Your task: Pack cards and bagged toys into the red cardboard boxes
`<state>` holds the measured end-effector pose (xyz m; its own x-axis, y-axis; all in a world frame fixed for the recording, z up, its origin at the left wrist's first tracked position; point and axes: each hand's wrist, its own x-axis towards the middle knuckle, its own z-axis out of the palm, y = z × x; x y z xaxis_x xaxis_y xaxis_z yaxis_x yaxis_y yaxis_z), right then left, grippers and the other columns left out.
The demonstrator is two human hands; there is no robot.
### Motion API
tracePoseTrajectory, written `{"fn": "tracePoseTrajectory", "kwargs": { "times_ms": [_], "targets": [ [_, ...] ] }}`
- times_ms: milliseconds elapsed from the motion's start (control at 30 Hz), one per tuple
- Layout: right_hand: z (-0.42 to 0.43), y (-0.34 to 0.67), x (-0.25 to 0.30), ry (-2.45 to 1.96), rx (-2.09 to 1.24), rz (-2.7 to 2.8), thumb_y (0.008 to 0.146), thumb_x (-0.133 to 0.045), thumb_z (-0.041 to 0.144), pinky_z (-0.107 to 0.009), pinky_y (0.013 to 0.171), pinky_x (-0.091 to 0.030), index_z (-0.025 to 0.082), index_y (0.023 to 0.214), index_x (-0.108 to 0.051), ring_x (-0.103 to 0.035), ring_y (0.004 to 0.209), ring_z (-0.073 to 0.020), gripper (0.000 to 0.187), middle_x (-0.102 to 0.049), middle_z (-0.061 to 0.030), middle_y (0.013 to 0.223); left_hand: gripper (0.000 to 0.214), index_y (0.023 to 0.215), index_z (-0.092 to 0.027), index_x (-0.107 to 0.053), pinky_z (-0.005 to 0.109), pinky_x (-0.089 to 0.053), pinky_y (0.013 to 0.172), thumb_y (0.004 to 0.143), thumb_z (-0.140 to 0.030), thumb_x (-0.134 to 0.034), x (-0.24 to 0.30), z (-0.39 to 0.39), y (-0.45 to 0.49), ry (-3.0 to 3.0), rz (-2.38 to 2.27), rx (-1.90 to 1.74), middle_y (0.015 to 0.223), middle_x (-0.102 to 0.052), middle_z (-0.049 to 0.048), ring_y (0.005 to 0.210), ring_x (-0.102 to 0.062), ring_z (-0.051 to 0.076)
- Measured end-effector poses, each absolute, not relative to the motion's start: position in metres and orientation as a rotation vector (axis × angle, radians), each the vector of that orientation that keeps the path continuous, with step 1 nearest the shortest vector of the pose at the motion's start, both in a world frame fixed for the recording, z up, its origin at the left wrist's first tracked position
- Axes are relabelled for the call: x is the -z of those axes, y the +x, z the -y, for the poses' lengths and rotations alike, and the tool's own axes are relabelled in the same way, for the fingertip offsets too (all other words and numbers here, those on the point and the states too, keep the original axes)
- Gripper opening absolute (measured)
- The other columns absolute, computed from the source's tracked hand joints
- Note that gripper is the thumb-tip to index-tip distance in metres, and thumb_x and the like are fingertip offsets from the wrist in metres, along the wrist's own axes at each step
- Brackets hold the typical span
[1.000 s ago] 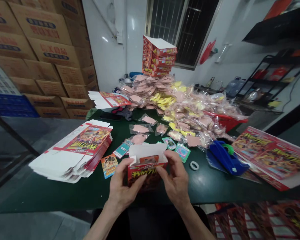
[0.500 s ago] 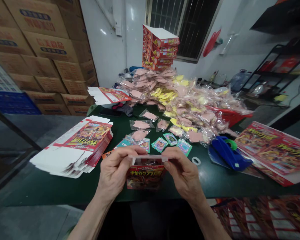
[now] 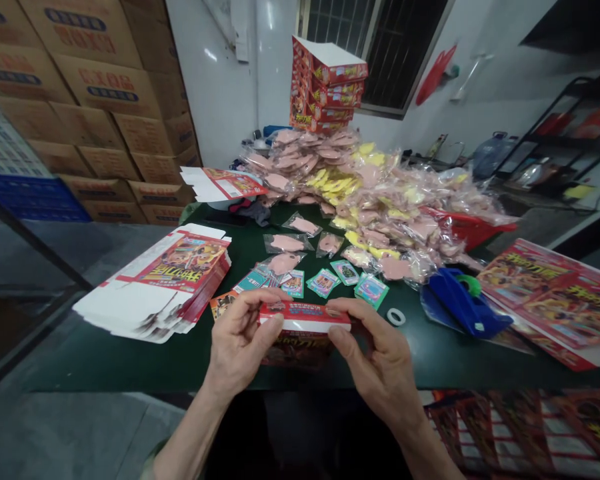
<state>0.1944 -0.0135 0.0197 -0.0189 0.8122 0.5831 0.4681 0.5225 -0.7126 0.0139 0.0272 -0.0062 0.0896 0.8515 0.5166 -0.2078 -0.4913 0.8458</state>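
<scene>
A red printed cardboard box stands at the table's near edge, its top flap folded over toward me with a white edge showing. My left hand grips the flap's left end between thumb and fingers. At the right end, my right hand pinches the same flap, thumb in front and fingers behind. Just beyond the box lie small picture cards in little groups. Behind them are several pink pieces in clear wrappers. The inside of the box is hidden by the flap.
Flattened red-and-white boxes are stacked at left. A heap of wrapped pink and yellow pieces fills the back. A blue tape dispenser, a white tape ring and printed card sheets lie at right. Finished-looking boxes tower behind.
The box's top flap has gone from upright and open to folded over toward me. Both hands have kept hold of its ends, thumbs now on the front edge. The view has shifted slightly.
</scene>
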Motion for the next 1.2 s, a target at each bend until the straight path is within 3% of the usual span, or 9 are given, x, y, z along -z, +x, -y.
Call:
{"fn": "tracePoseTrajectory", "kwargs": {
  "times_ms": [267, 400, 500, 667, 800, 933, 1067, 1200],
  "targets": [
    [0.016, 0.179, -0.003, -1.027, -0.112, 1.611, 0.084, -0.047, 0.004, -0.029, 0.078, -0.048, 0.022, 0.103, -0.057, -0.058, 0.091, -0.0140, 0.028, -0.057, -0.0048, 0.100, 0.010, 0.083, -0.020, -0.069, 0.028, -0.052, 0.076, 0.081, -0.016, -0.060, -0.019, -0.031, -0.004, 1.815, -0.740, -1.303, 0.091, -0.069, 0.0056, 0.087, -0.065, 0.018],
    [0.012, 0.168, 0.024, -0.943, -0.020, 1.555, 0.084, -0.043, 0.005, -0.040, 0.087, -0.047, 0.023, 0.118, -0.050, -0.053, 0.106, -0.0208, 0.039, -0.051, -0.0096, 0.118, 0.013, 0.086, -0.020, -0.068, 0.032, -0.053, 0.072, 0.084, -0.022, -0.055, -0.001, -0.031, 0.001, 1.671, -0.607, -1.435, 0.098, -0.067, 0.0097, 0.089, -0.065, 0.021],
    [0.006, 0.161, 0.038, -0.887, -0.025, 1.514, 0.086, -0.039, 0.008, -0.046, 0.087, -0.047, 0.024, 0.125, -0.042, -0.052, 0.109, -0.0237, 0.042, -0.042, -0.0114, 0.127, 0.014, 0.092, -0.021, -0.066, 0.034, -0.054, 0.071, 0.079, -0.025, -0.062, 0.013, -0.030, 0.010, 1.658, -0.509, -1.568, 0.100, -0.067, 0.0110, 0.091, -0.064, 0.023],
    [0.001, 0.153, 0.046, -0.904, -0.023, 1.473, 0.089, -0.037, 0.010, -0.045, 0.085, -0.050, 0.028, 0.124, -0.039, -0.052, 0.107, -0.0215, 0.040, -0.038, -0.0106, 0.131, 0.033, 0.098, -0.024, -0.063, 0.035, -0.053, 0.079, 0.068, -0.012, -0.073, 0.019, -0.033, 0.019, 1.879, -0.587, -1.706, 0.100, -0.066, 0.0063, 0.094, -0.063, 0.020],
    [-0.001, 0.147, 0.051, -0.915, 0.034, 1.447, 0.089, -0.035, 0.010, -0.044, 0.086, -0.050, 0.027, 0.131, -0.035, -0.050, 0.111, -0.0219, 0.045, -0.034, -0.0121, 0.136, 0.048, 0.108, -0.024, -0.058, 0.035, -0.051, 0.084, 0.064, -0.020, -0.077, 0.018, -0.030, 0.023, 1.996, -0.774, -1.694, 0.101, -0.064, 0.0055, 0.095, -0.062, 0.021],
    [-0.003, 0.143, 0.055, -0.974, 0.083, 1.380, 0.091, -0.035, 0.017, -0.048, 0.091, -0.047, 0.024, 0.140, -0.023, -0.045, 0.119, -0.0256, 0.050, -0.035, -0.0144, 0.138, 0.064, 0.125, -0.023, -0.043, 0.037, -0.050, 0.085, 0.069, -0.027, -0.073, 0.022, -0.020, 0.027, 1.892, -0.921, -1.674, 0.114, -0.059, 0.0086, 0.099, -0.061, 0.022],
    [-0.002, 0.140, 0.053, -1.022, -0.054, 1.322, 0.092, -0.037, 0.026, -0.045, 0.087, -0.050, 0.021, 0.143, -0.016, -0.052, 0.112, -0.0246, 0.055, -0.035, -0.0169, 0.140, 0.057, 0.123, -0.023, -0.043, 0.040, -0.049, 0.089, 0.072, -0.024, -0.069, 0.025, -0.017, 0.029, 1.882, -0.945, -1.670, 0.117, -0.058, 0.0091, 0.101, -0.060, 0.023],
    [-0.002, 0.140, 0.052, -0.942, -0.041, 1.316, 0.091, -0.038, 0.022, -0.046, 0.086, -0.050, 0.022, 0.137, -0.026, -0.054, 0.110, -0.0243, 0.047, -0.035, -0.0167, 0.140, 0.044, 0.115, -0.023, -0.049, 0.045, -0.042, 0.098, 0.074, -0.019, -0.066, 0.024, -0.022, 0.028, 1.980, -0.899, -1.713, 0.114, -0.059, 0.0073, 0.110, -0.055, 0.024]
  ]
}}
